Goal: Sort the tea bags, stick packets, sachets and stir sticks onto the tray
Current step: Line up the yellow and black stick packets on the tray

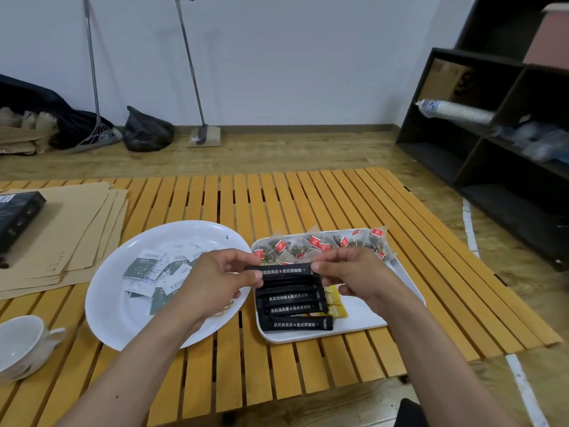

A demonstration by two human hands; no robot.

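Both hands (284, 277) pinching one black stick packet (281, 269) above tray (363, 315), plate (114, 303) alongside

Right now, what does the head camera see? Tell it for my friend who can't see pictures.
Both hands, left and right, pinch one black stick packet over a white tray holding more black packets and tea bags. A round white plate of sachets sits beside it.
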